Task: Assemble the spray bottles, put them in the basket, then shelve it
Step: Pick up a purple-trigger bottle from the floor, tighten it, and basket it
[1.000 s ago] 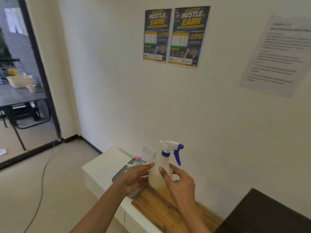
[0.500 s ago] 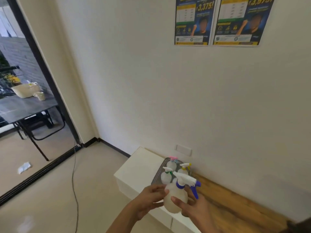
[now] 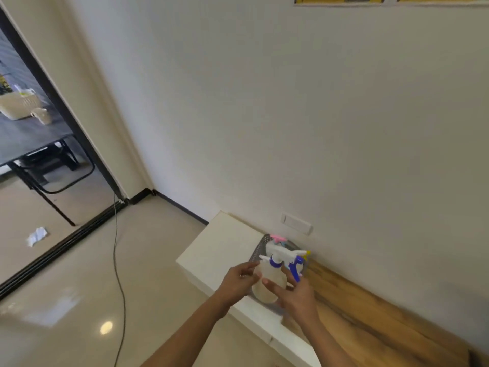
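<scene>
I hold a clear spray bottle [image 3: 267,287] with a white head and a blue trigger between both hands, above the near edge of a low cabinet. My left hand [image 3: 238,280] grips its left side and my right hand [image 3: 296,294] grips its right side. Just behind it sits a grey mesh basket [image 3: 258,250] against the wall. A pink spray head [image 3: 277,238] and a yellow nozzle tip [image 3: 307,254] show in the basket; the rest of its contents are hidden by the held bottle.
The low cabinet has a white top [image 3: 225,242] on the left and a wooden top [image 3: 370,313] on the right. A wall socket [image 3: 296,223] sits above the basket. A black cable [image 3: 116,260] runs across the glossy floor. A sliding door track [image 3: 60,247] lies at left.
The view has tilted further down and to the left. The held bottle has come lower, closer to the basket, and both hands still grip it.
</scene>
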